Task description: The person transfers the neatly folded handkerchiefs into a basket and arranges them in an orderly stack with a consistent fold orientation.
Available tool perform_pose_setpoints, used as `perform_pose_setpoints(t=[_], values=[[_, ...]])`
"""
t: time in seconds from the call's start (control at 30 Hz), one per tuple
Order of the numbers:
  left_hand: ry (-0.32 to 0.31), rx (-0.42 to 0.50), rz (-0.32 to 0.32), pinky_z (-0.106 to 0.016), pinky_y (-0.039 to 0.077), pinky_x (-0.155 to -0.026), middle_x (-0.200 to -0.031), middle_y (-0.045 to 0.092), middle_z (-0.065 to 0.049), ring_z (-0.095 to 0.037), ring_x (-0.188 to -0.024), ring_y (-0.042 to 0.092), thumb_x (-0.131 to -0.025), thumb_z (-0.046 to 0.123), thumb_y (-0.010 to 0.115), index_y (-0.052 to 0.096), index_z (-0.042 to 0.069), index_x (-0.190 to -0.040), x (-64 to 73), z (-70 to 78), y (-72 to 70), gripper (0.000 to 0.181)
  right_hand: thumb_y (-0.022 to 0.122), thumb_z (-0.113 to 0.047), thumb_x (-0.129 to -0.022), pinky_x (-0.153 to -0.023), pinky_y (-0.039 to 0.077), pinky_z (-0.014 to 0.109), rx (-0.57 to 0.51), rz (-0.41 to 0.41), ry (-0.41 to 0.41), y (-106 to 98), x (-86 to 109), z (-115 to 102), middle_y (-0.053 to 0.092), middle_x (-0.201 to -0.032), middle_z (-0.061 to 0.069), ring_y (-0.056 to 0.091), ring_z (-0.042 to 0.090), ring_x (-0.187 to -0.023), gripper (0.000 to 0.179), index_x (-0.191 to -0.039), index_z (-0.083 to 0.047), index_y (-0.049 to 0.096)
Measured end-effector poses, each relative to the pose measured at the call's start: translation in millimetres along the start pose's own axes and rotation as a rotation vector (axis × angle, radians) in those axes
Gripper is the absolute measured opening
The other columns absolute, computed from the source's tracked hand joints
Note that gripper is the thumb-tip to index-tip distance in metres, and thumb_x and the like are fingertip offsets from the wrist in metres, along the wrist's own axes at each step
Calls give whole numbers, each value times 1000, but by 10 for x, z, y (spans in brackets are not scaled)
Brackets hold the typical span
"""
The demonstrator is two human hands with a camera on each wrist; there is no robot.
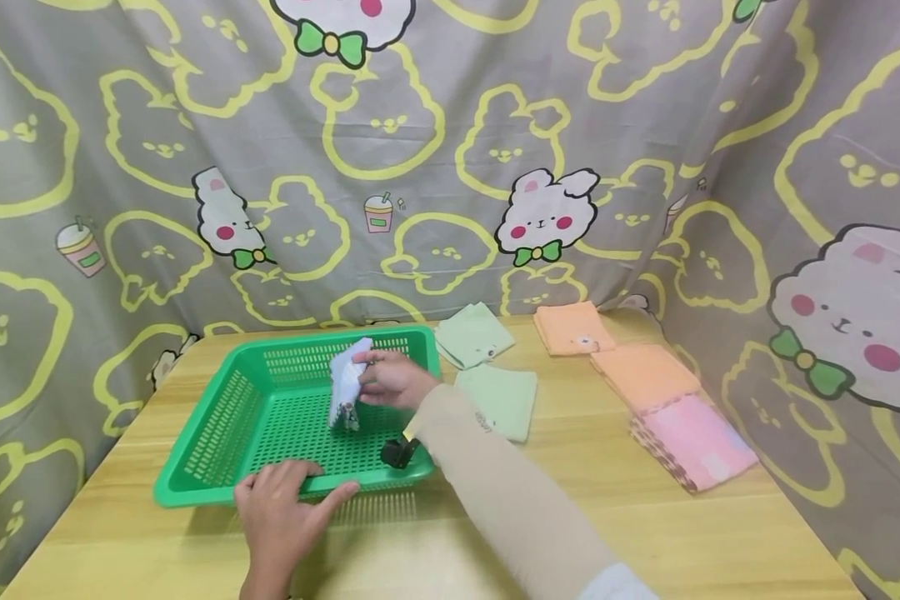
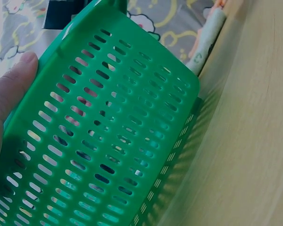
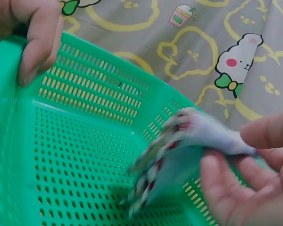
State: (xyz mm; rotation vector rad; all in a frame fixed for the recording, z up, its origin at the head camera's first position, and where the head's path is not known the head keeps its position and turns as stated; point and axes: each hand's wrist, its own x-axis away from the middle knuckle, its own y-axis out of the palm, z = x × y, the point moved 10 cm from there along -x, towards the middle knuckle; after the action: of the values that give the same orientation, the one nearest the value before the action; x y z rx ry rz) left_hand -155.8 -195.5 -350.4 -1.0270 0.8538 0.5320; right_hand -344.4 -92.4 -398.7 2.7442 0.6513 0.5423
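My right hand [image 1: 394, 379] pinches a folded lavender cloth [image 1: 344, 383] over the inside of a green plastic basket [image 1: 187, 450]. In the right wrist view the cloth [image 3: 203, 134] hangs down from between thumb and fingers, its dark-and-white patterned edge lowest and slightly blurred. My left hand [image 1: 281, 508] grips the basket's near rim, thumb outside along the edge and fingers over the inner side. The left wrist view shows the thumb [image 2: 14, 84] at the rim and the slotted outer wall [image 2: 99, 127]. Apart from the cloth, only the perforated floor shows inside the basket.
Right of the basket lie two folded light green cloths, one far [image 1: 474, 335] and one nearer [image 1: 506, 400]. Farther right are two orange cloths [image 1: 573, 327] and a pink cloth [image 1: 697, 442] touching one of them. A patterned curtain [image 1: 435, 125] borders the wooden table [image 1: 592, 492].
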Motion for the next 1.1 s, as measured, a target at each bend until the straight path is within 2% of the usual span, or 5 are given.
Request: perform_pose_setpoints(t=[0.27, 0.53, 0.7, 0.87, 1.1], values=[[-4, -7, 1, -53, 28, -72, -71, 66, -7, -30, -66, 56, -75, 82, 49, 65, 11, -71, 8, 11, -9, 73, 62, -13, -94, -80, 52, 40, 167, 59, 94, -101, 84, 111, 59, -117, 12, 60, 33, -102, 34, -124, 0, 57], [-5, -3, -19, -52, 28, -72, -72, 67, -7, -30, -67, 55, -75, 81, 50, 66, 11, -73, -42, -3, 13, 72, 65, -27, -92, -90, 44, 60, 263, 122, 137, -208, 111, 116, 41, -144, 18, 39, 47, -129, 44, -128, -3, 56], [-4, -7, -22, -52, 28, -71, -72, 66, -7, -29, -66, 56, -75, 80, 53, 65, 11, -72, -36, 0, 22, 70, 66, -31, -91, -91, 39, 67, 272, 136, 167, -249, 103, 151, 43, -141, 21, 42, 47, -127, 51, -132, -5, 52], [-9, -8, -20, -51, 28, -71, -71, 66, -5, -29, -65, 56, -73, 80, 54, 65, 12, -72, -11, -3, 21, 69, 65, -32, -91, -97, 37, 62, 295, 125, 191, -255, 116, 182, 49, -133, 23, 51, 41, -119, 55, -136, -4, 49], [3, -4, -12, -52, 28, -71, -72, 67, -8, -30, -65, 56, -76, 81, 51, 66, 11, -72, -31, 6, 2, 72, 63, -36, -91, -102, 35, 57, 332, 121, 174, -244, 129, 159, 54, -127, 20, 51, 37, -119, 51, -128, -2, 56]])
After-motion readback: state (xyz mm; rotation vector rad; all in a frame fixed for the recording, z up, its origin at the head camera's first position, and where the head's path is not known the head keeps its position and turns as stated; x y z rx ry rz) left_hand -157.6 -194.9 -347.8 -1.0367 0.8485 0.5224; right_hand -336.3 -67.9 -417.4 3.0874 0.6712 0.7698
